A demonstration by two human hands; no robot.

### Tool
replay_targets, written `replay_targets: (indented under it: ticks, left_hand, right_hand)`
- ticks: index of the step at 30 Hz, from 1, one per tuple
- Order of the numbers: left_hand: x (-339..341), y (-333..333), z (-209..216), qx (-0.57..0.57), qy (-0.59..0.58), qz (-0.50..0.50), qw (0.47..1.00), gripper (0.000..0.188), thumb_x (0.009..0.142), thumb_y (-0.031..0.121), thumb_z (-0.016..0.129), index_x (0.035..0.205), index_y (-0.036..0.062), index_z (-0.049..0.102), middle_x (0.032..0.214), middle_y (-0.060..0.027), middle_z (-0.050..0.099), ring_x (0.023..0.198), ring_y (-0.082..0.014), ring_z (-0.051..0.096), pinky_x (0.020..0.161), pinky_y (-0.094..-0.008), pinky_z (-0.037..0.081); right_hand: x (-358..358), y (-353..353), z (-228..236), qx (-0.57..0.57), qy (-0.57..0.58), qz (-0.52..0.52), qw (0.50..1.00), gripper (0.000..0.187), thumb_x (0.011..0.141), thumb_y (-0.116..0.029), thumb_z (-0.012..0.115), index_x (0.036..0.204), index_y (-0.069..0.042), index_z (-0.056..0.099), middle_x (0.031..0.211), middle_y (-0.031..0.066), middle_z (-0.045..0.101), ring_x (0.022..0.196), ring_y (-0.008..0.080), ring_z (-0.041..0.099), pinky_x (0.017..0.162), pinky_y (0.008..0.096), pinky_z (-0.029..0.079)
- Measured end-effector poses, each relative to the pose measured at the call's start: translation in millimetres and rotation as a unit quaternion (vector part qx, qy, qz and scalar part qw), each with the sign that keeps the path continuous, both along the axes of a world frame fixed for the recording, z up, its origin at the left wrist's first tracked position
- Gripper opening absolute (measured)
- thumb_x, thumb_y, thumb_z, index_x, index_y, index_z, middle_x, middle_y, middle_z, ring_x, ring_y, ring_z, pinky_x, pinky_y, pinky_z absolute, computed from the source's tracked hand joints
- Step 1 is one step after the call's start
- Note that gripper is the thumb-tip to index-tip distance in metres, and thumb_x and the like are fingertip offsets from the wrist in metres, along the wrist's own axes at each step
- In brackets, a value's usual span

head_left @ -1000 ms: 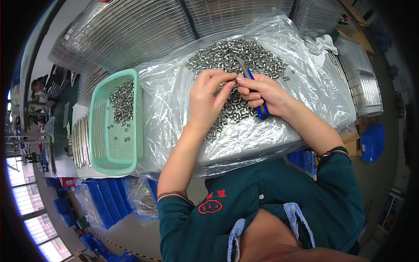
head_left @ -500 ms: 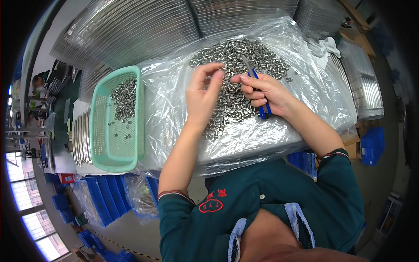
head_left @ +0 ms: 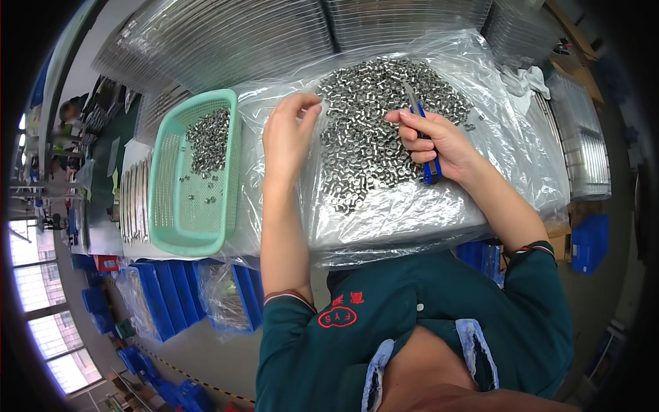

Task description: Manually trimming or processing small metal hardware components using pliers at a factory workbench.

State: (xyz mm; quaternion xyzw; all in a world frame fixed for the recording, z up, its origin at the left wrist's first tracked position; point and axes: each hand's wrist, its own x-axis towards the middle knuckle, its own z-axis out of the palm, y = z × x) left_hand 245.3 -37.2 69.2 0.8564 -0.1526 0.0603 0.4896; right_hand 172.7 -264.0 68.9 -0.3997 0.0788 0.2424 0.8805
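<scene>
A large heap of small silvery metal ring-like parts [head_left: 371, 154] lies spread on clear plastic sheeting [head_left: 405, 226]. Over the heap's right side, my right hand [head_left: 439, 141] is closed round a blue-handled utility knife [head_left: 429, 173]. Its bare blade points away from me. The thumb and index finger of this hand are pressed together; whether a part sits between them cannot be seen. My left hand [head_left: 285, 141] is raised between the heap and the green basket, thumb and fingers curled together. Anything in that pinch is too small to make out.
On the left stands a mint-green plastic basket [head_left: 230, 172] with a smaller pile of metal parts [head_left: 209, 141]. Stacked clear plastic trays [head_left: 226, 44] line the back, with more trays [head_left: 578, 137] at the right. Blue bins [head_left: 168, 299] stand below the table's front edge.
My left hand has moved left, away from the right hand and toward the basket. The right hand keeps the knife over the heap. The whole view has shifted slightly.
</scene>
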Motion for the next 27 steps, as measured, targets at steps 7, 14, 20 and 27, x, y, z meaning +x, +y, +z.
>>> replay_targets:
  ticks: [7, 14, 20, 27]
  left_hand:
    - [3.6, -0.7, -18.2, 0.253, -0.022, -0.057, 0.966, 0.015, 0.075, 0.013, 0.061, 0.09, 0.0097, 0.064, 0.086, -0.0089, 0.06, 0.084, -0.0255, 0.057, 0.074, -0.0353, 0.044]
    - [-4.9, -19.1, -5.3, 0.152, -0.049, -0.028, 0.987, 0.014, 0.076, 0.014, 0.062, 0.089, 0.0068, 0.062, 0.087, -0.0084, 0.059, 0.083, -0.024, 0.057, 0.071, -0.034, 0.045]
    - [-27.6, -46.3, -0.6, -0.014, -0.189, -0.172, 0.967, 0.014, 0.074, 0.006, 0.065, 0.088, 0.0025, 0.062, 0.088, -0.0076, 0.059, 0.081, -0.0194, 0.057, 0.071, -0.0302, 0.045]
    - [-31.6, -53.0, -7.2, -0.03, -0.153, -0.181, 0.971, 0.015, 0.075, 0.006, 0.065, 0.09, 0.0034, 0.062, 0.09, -0.0071, 0.059, 0.081, -0.0168, 0.056, 0.066, -0.0258, 0.045]
  right_hand:
    - [0.5, -0.9, -4.5, -0.007, -0.004, -0.002, 1.0, 0.025, 0.091, -0.019, 0.048, 0.107, 0.0, 0.05, 0.065, -0.0055, 0.044, 0.045, -0.0024, 0.033, 0.035, 0.0117, 0.026]
    - [-0.2, -2.1, -1.6, -0.009, 0.01, 0.001, 1.0, 0.022, 0.091, -0.018, 0.047, 0.105, 0.0, 0.05, 0.064, -0.0053, 0.043, 0.045, -0.0022, 0.033, 0.035, 0.0119, 0.027]
    - [-1.4, 0.0, -3.2, -0.032, 0.008, 0.019, 0.999, 0.023, 0.088, -0.022, 0.053, 0.101, -0.002, 0.054, 0.067, -0.0055, 0.047, 0.045, -0.0035, 0.033, 0.035, 0.0113, 0.025]
    - [-0.6, -1.7, -7.3, -0.012, 0.019, 0.023, 0.999, 0.015, 0.087, -0.021, 0.057, 0.081, -0.007, 0.051, 0.068, -0.0043, 0.049, 0.046, -0.0032, 0.034, 0.035, 0.0113, 0.026]
